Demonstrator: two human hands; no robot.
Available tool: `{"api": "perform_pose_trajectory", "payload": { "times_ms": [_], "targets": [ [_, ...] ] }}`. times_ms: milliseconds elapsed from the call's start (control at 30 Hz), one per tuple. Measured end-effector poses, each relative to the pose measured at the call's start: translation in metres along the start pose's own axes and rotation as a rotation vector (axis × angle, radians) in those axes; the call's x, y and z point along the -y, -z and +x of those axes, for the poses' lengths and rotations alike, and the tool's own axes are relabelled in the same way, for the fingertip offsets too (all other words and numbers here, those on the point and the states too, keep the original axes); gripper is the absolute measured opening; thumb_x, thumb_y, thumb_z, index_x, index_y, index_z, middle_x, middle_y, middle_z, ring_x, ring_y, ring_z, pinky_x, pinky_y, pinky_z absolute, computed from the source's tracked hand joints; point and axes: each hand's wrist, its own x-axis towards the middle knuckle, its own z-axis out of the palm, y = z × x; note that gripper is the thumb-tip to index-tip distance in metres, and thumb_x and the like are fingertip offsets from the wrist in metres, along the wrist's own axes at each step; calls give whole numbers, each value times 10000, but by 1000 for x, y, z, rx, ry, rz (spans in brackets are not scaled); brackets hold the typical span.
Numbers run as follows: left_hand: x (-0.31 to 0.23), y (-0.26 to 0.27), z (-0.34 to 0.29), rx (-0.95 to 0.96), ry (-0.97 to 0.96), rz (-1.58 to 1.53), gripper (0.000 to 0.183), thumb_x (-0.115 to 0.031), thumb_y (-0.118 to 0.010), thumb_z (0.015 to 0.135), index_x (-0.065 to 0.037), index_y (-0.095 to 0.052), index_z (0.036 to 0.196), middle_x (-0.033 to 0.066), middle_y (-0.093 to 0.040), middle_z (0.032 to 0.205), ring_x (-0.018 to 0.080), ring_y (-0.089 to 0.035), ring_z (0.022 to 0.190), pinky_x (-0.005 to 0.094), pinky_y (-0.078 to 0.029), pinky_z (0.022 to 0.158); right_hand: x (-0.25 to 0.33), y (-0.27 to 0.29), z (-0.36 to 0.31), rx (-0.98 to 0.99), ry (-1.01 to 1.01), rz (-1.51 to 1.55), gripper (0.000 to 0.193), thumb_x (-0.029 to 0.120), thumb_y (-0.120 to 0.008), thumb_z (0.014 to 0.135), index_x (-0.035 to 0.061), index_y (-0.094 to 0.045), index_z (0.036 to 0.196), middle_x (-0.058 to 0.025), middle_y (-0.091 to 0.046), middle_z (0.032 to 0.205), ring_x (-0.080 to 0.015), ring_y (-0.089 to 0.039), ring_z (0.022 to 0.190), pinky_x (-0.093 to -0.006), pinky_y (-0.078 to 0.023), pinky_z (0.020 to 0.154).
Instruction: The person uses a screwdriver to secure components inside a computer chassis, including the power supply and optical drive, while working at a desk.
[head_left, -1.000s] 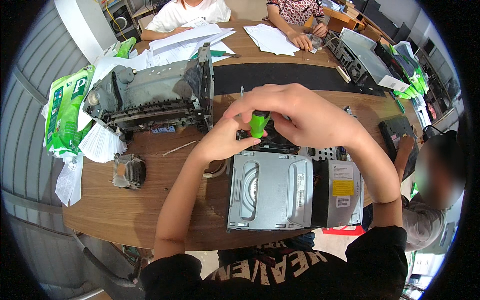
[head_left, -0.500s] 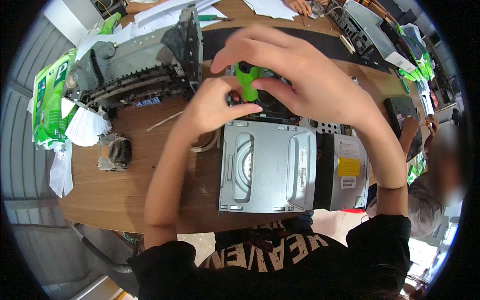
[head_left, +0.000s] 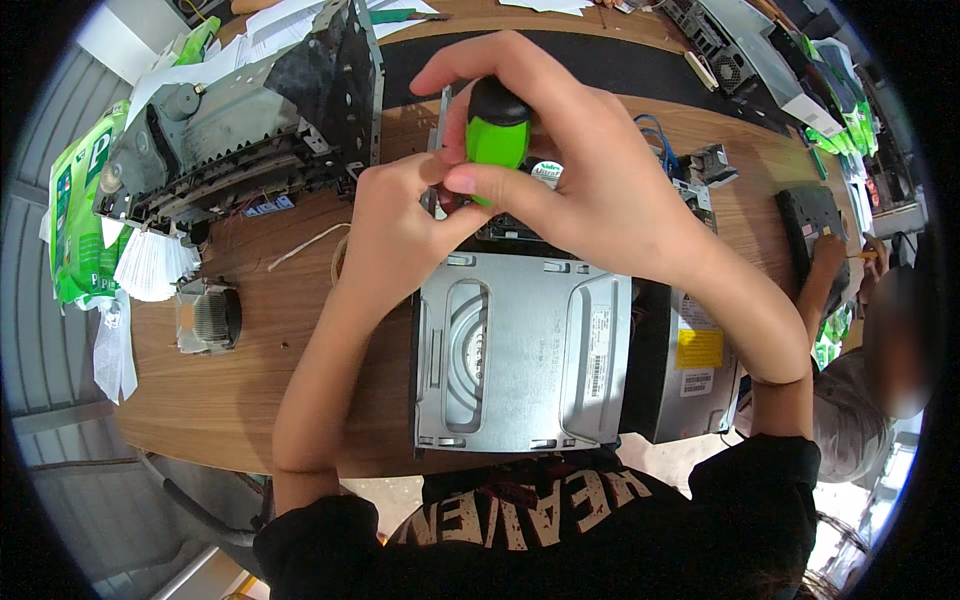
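Note:
A screwdriver with a green and black handle (head_left: 497,135) is held in my right hand (head_left: 610,175), thumb and fingers closed round it. My left hand (head_left: 405,210) is closed at the handle's lower end, its thumb and forefinger brought together; what lies between them is hidden. Both hands are above a dark part with a round white label (head_left: 547,172), largely covered by my fingers. Nearer to me is a silver optical drive (head_left: 540,350). Against its right side stands a power supply (head_left: 700,385) with a yellow sticker.
At the left are a finned heatsink (head_left: 207,315), a large grey machine frame (head_left: 240,130) and a green plastic package (head_left: 80,210). A computer case (head_left: 745,65) stands far right. A co-worker's hand (head_left: 828,255) rests by a black device (head_left: 812,222).
My right hand has turned, and the screwdriver's black end now shows more toward me. My left thumb has drawn in beside the handle. The whole view has shifted slightly.

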Motion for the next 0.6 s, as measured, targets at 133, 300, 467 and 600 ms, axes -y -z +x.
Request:
{"api": "perform_pose_trajectory", "payload": {
  "times_ms": [133,300,467,600],
  "targets": [
    [-3,9,4,133,40,28,329,-202,-812,714,5,-691,940,138,-671,807,246,-626,671,345,-484,650,-1,7,-2,63,-25,19,355,45,-687,840,39,-539,1163,-71,-613,961,-165,-633,869,-287,-500,762],
    [13,16,4,200,-52,31,320,-172,-788,747,4,-676,989,157,-673,942,280,-645,783,371,-497,729,-3,8,-1,53,41,-24,342,29,-703,832,21,-539,1131,-72,-610,972,-165,-628,865,-286,-494,759],
    [16,16,6,195,-178,73,194,-89,-727,784,6,-666,941,135,-661,966,289,-632,854,378,-505,779,-6,14,7,38,-13,61,283,91,-664,893,12,-534,1132,-104,-621,1042,-188,-656,901,-289,-519,754],
    [22,10,1,145,-213,167,139,-56,-717,766,-18,-675,892,79,-631,1003,258,-598,949,370,-487,833,-5,28,10,-175,128,270,399,23,-716,818,-25,-460,1120,-147,-591,982,-195,-655,840,-309,-524,686]
  ]
}}
